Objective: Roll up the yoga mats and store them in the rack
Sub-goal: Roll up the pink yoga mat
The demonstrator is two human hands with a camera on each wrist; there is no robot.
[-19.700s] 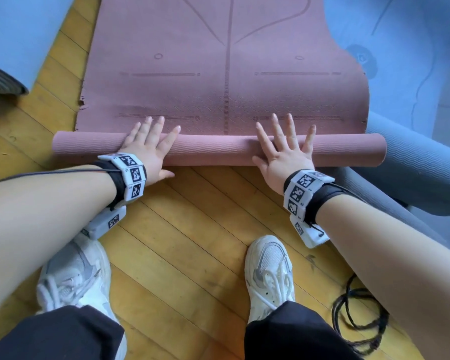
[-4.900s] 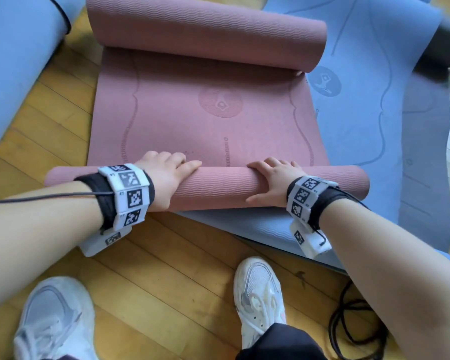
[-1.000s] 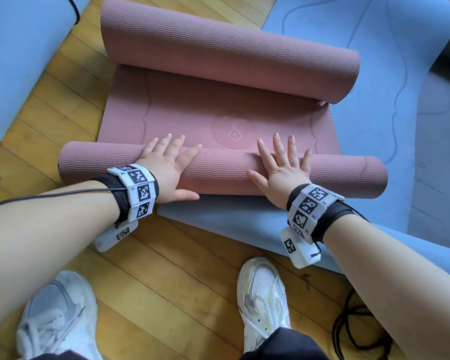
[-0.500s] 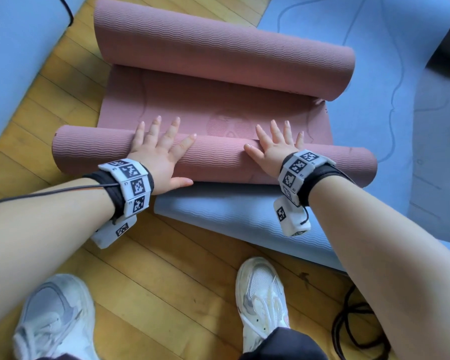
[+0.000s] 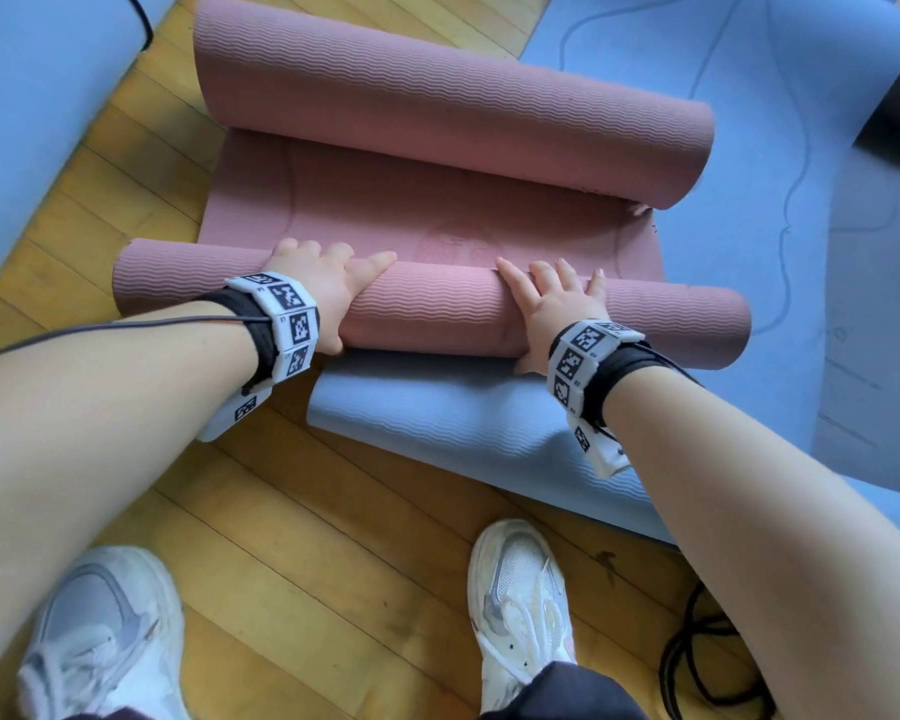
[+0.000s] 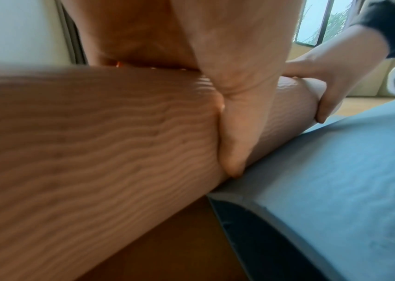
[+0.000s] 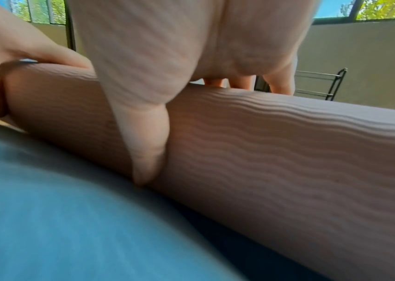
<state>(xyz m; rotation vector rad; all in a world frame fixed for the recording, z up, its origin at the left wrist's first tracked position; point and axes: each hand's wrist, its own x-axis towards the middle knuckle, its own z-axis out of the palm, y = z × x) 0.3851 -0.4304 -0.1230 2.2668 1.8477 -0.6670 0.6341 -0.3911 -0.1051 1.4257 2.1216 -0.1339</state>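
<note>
A person's left hand (image 5: 317, 283) and right hand (image 5: 552, 304) wrap over the near roll of a pink mat (image 5: 437, 309), fingers curled across its top and thumbs tucked under its front. The roll lies partly on a blue mat (image 5: 749, 148) and partly on a wood floor (image 5: 333, 537). Beyond the roll, a short flat stretch of pink mat leads to a second roll at its far end. The fingertips are hidden behind the near roll. A metal rack (image 7: 321, 83) stands by the wall past the roll, its contents too small to make out.
</note>
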